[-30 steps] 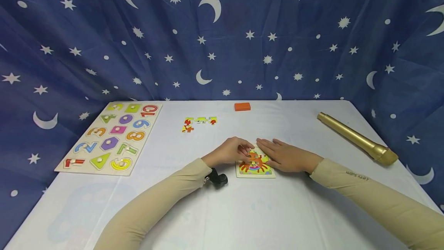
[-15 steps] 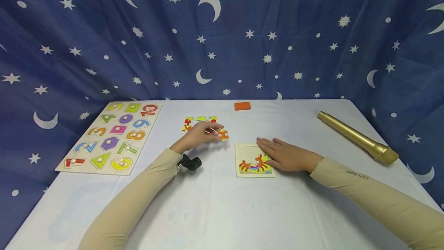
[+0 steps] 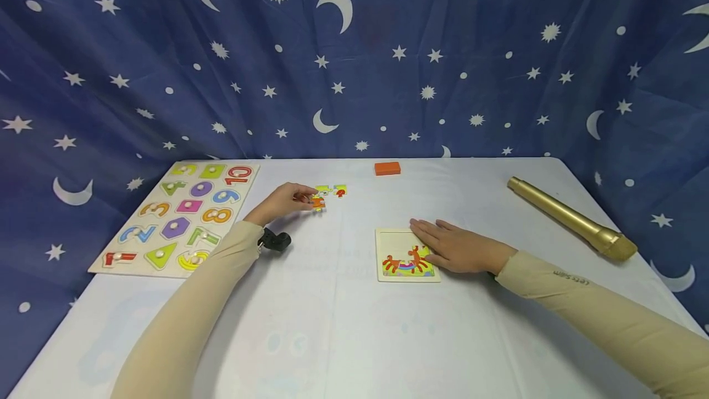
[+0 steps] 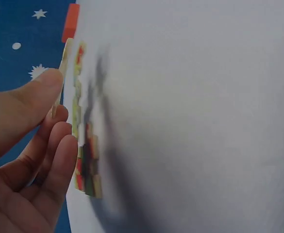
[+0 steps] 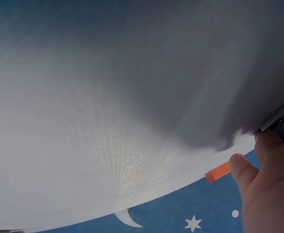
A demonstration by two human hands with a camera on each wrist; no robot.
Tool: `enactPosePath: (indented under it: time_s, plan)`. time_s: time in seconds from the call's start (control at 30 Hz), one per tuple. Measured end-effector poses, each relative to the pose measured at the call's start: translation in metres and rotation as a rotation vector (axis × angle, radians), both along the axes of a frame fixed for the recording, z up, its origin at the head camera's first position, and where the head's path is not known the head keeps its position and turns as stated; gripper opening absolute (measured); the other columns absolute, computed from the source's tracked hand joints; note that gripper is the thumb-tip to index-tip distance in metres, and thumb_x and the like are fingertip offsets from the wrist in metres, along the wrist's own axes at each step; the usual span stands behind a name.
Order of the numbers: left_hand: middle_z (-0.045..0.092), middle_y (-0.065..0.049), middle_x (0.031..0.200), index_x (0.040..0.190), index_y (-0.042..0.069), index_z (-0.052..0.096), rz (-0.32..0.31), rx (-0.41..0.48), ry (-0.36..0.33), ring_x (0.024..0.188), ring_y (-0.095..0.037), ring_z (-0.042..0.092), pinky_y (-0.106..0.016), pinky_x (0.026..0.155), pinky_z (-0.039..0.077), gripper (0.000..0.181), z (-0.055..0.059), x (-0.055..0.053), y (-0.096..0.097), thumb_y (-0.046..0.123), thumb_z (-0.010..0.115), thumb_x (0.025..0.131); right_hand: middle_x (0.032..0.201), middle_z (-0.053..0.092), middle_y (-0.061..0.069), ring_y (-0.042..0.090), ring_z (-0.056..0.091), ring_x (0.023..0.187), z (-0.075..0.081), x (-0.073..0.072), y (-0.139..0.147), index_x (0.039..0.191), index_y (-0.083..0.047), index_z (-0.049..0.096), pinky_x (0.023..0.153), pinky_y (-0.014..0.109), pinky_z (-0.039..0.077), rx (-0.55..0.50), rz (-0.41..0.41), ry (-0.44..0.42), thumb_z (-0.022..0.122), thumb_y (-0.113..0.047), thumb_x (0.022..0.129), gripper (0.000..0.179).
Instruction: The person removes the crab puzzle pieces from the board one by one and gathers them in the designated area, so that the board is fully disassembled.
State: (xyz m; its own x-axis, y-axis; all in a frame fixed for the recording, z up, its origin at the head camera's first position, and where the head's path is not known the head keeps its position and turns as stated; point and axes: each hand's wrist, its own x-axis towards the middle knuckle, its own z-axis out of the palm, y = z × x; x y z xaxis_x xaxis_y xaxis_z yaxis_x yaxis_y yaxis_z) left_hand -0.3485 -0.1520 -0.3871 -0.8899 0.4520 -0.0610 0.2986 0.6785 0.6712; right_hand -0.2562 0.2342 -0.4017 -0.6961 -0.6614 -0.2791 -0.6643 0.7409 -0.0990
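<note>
My left hand (image 3: 285, 202) pinches an orange jigsaw piece (image 3: 317, 202) between thumb and fingertips. In the left wrist view the piece (image 4: 63, 63) stands nearly edge-on, held over the white cloth. Several loose jigsaw pieces (image 3: 340, 191) lie just beyond and beneath that hand, some of them hidden by it in the head view. My right hand (image 3: 456, 246) rests flat with extended fingers on the right edge of a small wooden puzzle tray (image 3: 393, 241). Red and orange crab pieces (image 3: 410, 266) fill the tray's lower part, while bare wood shows in its upper part.
A number-and-shape peg board (image 3: 180, 220) lies at the left of the table. An orange block (image 3: 387, 169) sits near the back edge. At the right lies a gold microphone (image 3: 570, 217). A starry blue curtain (image 3: 388, 79) hangs behind.
My left hand has lifted the orange piece from the tray and carried it leftward to the loose pieces. The right hand has stayed on the tray's edge.
</note>
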Motion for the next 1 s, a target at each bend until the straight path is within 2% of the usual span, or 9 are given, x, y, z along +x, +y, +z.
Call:
enactPosePath:
  time_s: [0.1, 0.2, 0.47, 0.6, 0.77, 1.0]
  plan:
    - [0.066, -0.017, 0.101, 0.124, -0.004, 0.058, -0.006, -0.017, -0.010, 0.088, -0.021, 0.057, -0.029, 0.081, 0.045, 0.039, -0.005, -0.003, -0.001, 0.004, 0.065, 0.086, 0.160, 0.006, 0.004, 0.022, 0.014, 0.146, -0.001, -0.001, 0.000, 0.152, -0.011, 0.004, 0.117, 0.048, 0.017, 0.002, 0.000, 0.003, 0.039, -0.043, 0.098, 0.072]
    - [0.066, -0.018, 0.101, 0.122, -0.005, 0.060, -0.004, -0.017, 0.008, 0.086, -0.020, 0.057, -0.029, 0.080, 0.046, 0.038, -0.007, -0.004, 0.000, 0.003, 0.066, 0.085, 0.160, 0.006, 0.003, 0.021, 0.014, 0.147, -0.001, -0.001, 0.000, 0.152, -0.012, 0.004, 0.117, 0.048, 0.017, 0.006, -0.006, 0.000, 0.039, -0.044, 0.098, 0.072]
    - [0.066, -0.019, 0.103, 0.116, -0.006, 0.062, 0.034, -0.012, 0.055, 0.088, -0.024, 0.059, -0.029, 0.080, 0.046, 0.038, -0.003, -0.003, 0.009, 0.002, 0.071, 0.080, 0.160, 0.007, 0.004, 0.022, 0.014, 0.146, 0.000, 0.000, 0.000, 0.152, -0.011, 0.005, 0.117, 0.048, 0.018, 0.013, -0.007, 0.007, 0.040, -0.044, 0.098, 0.072]
    - [0.067, -0.018, 0.106, 0.115, -0.005, 0.063, 0.055, -0.033, 0.064, 0.091, -0.025, 0.059, -0.031, 0.082, 0.047, 0.041, -0.004, -0.005, 0.008, 0.004, 0.075, 0.077, 0.160, 0.006, 0.004, 0.022, 0.013, 0.147, 0.001, 0.000, -0.001, 0.152, -0.011, 0.005, 0.117, 0.048, 0.017, 0.014, -0.007, 0.001, 0.039, -0.044, 0.098, 0.072]
    - [0.068, -0.017, 0.102, 0.108, -0.002, 0.067, 0.080, -0.071, 0.086, 0.090, -0.025, 0.058, -0.035, 0.083, 0.045, 0.036, -0.006, -0.007, 0.007, 0.008, 0.077, 0.075, 0.160, 0.007, 0.005, 0.023, 0.014, 0.146, 0.002, 0.001, -0.002, 0.152, -0.010, 0.006, 0.117, 0.049, 0.017, 0.009, -0.011, -0.003, 0.040, -0.044, 0.098, 0.072]
    - [0.069, -0.015, 0.103, 0.105, 0.001, 0.070, 0.112, -0.112, 0.065, 0.092, -0.024, 0.054, -0.037, 0.086, 0.043, 0.031, -0.010, -0.011, 0.007, 0.012, 0.077, 0.077, 0.160, 0.007, 0.005, 0.023, 0.014, 0.146, 0.002, 0.001, 0.000, 0.152, -0.010, 0.005, 0.117, 0.049, 0.017, 0.010, -0.007, 0.003, 0.039, -0.043, 0.098, 0.072]
